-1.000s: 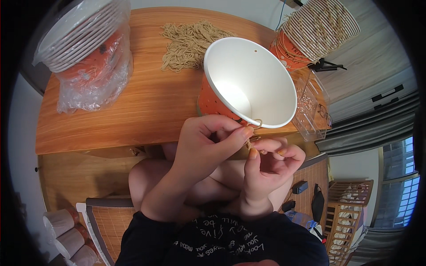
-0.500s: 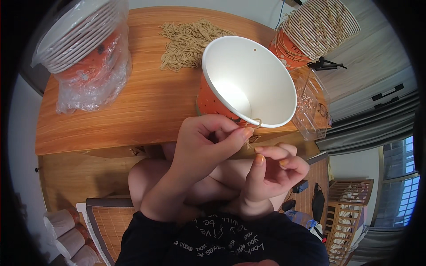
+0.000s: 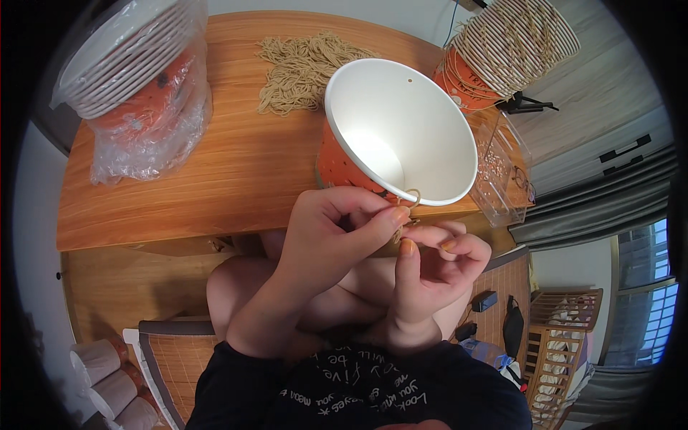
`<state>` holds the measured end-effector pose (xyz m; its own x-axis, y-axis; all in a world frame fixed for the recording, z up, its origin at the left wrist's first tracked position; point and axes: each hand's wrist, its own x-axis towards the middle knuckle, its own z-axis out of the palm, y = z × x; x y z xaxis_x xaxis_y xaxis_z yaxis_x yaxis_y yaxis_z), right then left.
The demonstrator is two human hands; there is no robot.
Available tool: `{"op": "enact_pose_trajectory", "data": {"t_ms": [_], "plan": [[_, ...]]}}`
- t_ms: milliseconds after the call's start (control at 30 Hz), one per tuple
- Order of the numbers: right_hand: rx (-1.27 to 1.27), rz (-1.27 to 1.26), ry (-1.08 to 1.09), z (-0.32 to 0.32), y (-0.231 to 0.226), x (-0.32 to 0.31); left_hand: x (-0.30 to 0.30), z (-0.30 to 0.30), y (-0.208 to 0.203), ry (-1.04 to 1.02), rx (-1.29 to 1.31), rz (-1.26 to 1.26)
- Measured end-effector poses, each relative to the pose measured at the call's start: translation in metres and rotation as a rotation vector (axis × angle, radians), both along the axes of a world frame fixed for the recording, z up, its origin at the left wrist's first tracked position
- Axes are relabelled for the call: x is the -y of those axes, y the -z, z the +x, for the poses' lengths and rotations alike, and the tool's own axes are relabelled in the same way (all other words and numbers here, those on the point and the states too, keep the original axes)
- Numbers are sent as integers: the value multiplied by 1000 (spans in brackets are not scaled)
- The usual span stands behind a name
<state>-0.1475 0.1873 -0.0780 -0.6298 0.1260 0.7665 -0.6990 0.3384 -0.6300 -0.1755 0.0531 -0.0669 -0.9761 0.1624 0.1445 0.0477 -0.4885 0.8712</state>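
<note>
A white paper bucket (image 3: pixel 401 129) with an orange printed outside is tilted at the table's front edge, its mouth facing me. A thin tan cord (image 3: pixel 417 193) loops through the near side of its rim. Just below that rim, my left hand (image 3: pixel 326 229) pinches the cord between thumb and forefinger. My right hand (image 3: pixel 441 269) is beside it, thumb and forefinger closed at the cord's short tail. The fingertips partly hide the knot or twist there. Opposite the loop, a small hole shows in the bucket's far wall.
Tan cords (image 3: pixel 301 72) lie heaped on the wooden table (image 3: pixel 244 158). Plastic-wrapped stacked buckets (image 3: pixel 143 93) stand at left; another stack with cords (image 3: pixel 502 57) stands at far right. Near it is a clear plastic tray (image 3: pixel 502 172). More buckets (image 3: pixel 111 390) sit at lower left.
My right hand has moved slightly left and up, its fingertips coming to the cord's tail. My left hand keeps its pinch, and the bucket has barely shifted.
</note>
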Motion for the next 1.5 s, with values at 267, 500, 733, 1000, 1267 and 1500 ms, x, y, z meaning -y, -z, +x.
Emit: {"op": "enact_pose_trajectory", "data": {"t_ms": [267, 500, 733, 1000, 1267, 1500], "plan": [[35, -9, -22, -2, -3, 1, 2, 0, -2, 16, -6, -20], [26, 6, -31, -3, -3, 1, 2, 0, 0, 16, -7, -19], [38, -14, -42, -2, -2, 1, 1, 1, 1, -4, -15, -26], [102, -111, -98, 0, -1, 0, -1, 1, -1, -11, 7, -21], [118, -279, -57, 3, -1, 2, -1, 0, 1, -20, 0, -22], [-74, 106, 32, 4, 5, -5, -1, 1, -1, -30, 14, 4]]}}
